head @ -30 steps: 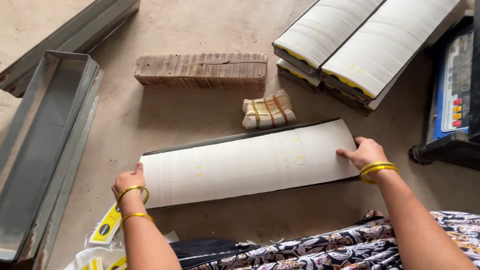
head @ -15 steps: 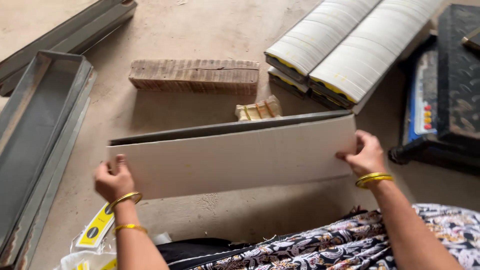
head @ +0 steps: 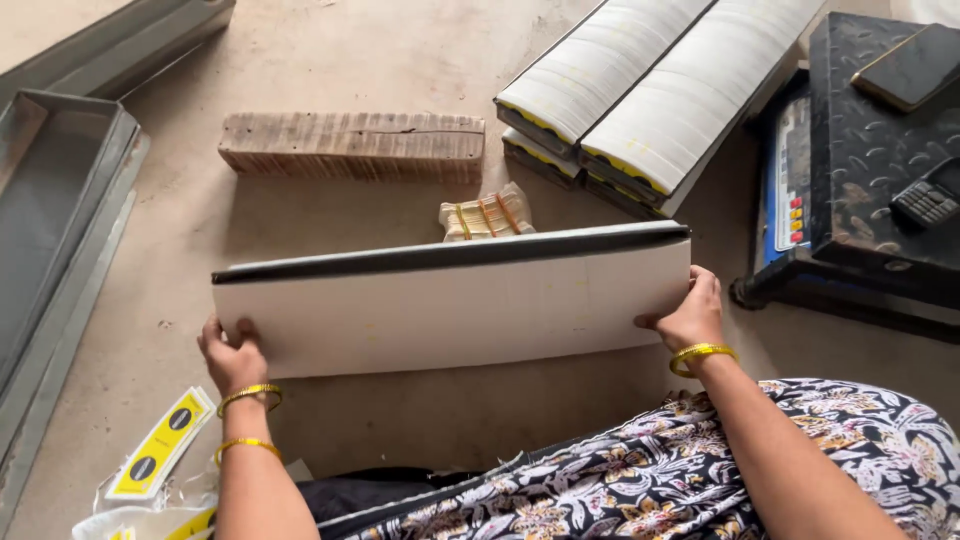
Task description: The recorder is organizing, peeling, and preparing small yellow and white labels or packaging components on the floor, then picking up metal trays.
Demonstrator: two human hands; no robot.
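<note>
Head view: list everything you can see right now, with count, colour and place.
long flat pack: one, white face with dark top edge, centre, tilted up off the floor
wooden block: one, brown, beyond the pack
small banded bundle: one, cream, behind the pack
stacked packs: several, white with yellow ends, upper right
weighing scale: one, black and blue, right
metal trays: two, grey, left
yellow labels: a few, lower left
left hand: holds the pack's left end
right hand: holds its right end

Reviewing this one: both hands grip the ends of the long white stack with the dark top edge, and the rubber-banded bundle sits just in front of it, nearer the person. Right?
Not quite. The head view shows the rubber-banded bundle behind the long white stack, on its far side. The left hand and right hand do grip the ends.
</note>
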